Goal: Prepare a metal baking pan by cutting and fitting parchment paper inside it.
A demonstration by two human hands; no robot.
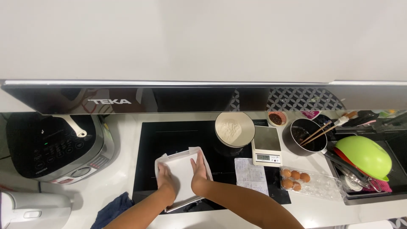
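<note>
Both hands are pressing white paper (183, 174) into a square pan (199, 153) sitting on the black stove (148, 144). The left hand (166, 180) and right hand (198, 173) are lying flat, fingers open, gripping nothing. A flour bowl (234, 129) is sitting just beyond, with a scale (266, 145) on its right.

A white square dish (182, 174) lies on the black cooktop (178, 140). To the right sit a lime-green bowl (368, 156) and brown eggs (295, 178). A dark blue cloth (113, 210) rests on the white counter (123, 169) at near left.
</note>
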